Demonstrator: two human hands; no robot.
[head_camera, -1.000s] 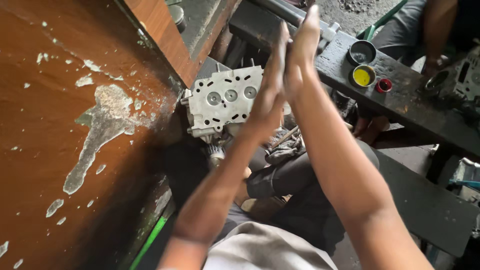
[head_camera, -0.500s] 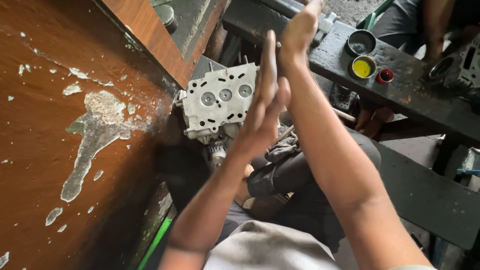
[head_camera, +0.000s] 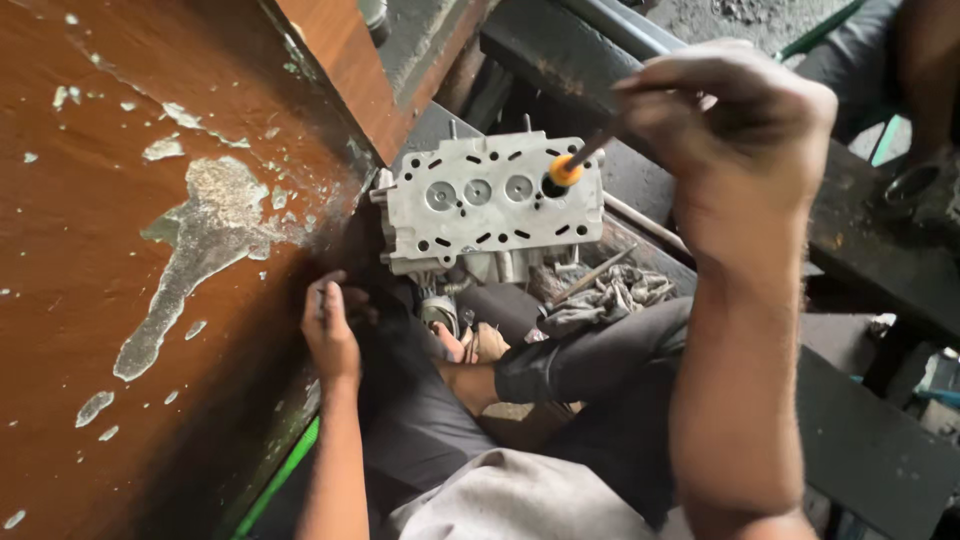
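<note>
Head view: right hand (head_camera: 745, 125) fist-tight on lapping stick (head_camera: 583, 158), cup in cylinder head (head_camera: 492, 205) – left hand (head_camera: 330, 335) curled, contents unclear; unsteadied head may tip.

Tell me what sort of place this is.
Probably an engine repair workshop: a bare aluminium cylinder head stands on edge, the right hand works a valve-lapping stick on it, and loose metal parts lie beside it.

- the left side is filled by a brown wooden panel (head_camera: 150, 250), worn and blotched with pale flaking patches.
- a dark, grimy counter (head_camera: 860, 240) is seen running across the upper right.
- a dark metal bar (head_camera: 620, 30) is laid along its top edge.
- grey, gritty floor (head_camera: 760, 15) is glimpsed at the top.
- soft, even daylight is cast throughout.
</note>
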